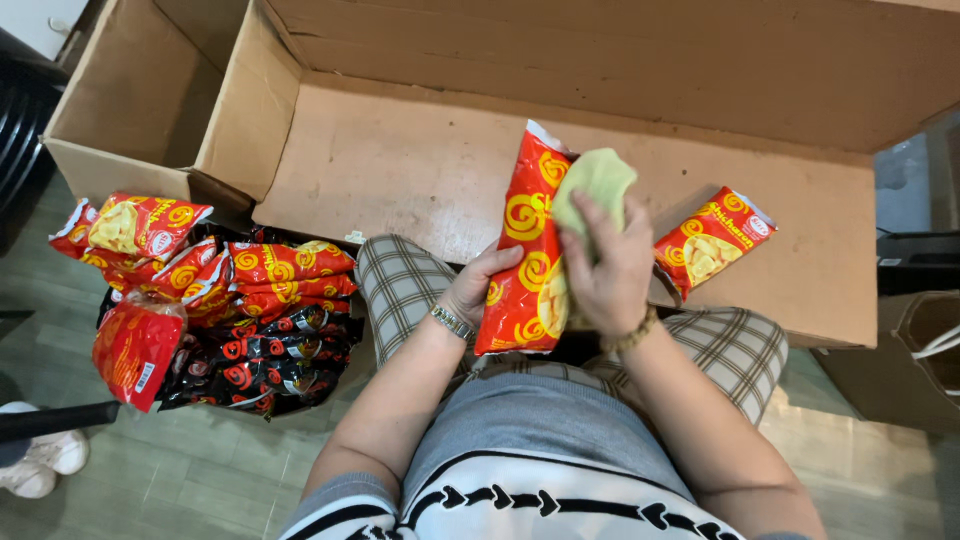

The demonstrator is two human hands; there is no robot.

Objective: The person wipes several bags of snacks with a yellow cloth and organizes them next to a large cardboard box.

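Observation:
My left hand (480,283) grips the lower left edge of a red and orange snack bag (525,240), holding it upright over my lap. My right hand (605,268) presses a pale green cloth (598,182) against the front of that bag. A second snack bag (710,242) of the same kind lies flat on the floor of the open cardboard box (400,160), just right of my right hand.
A pile of several red, orange and black snack bags (215,310) lies on the tiled floor to my left. A smaller open carton (140,100) stands at the upper left. A brown paper bag (925,345) sits at the right edge, a white shoe (35,465) at the lower left.

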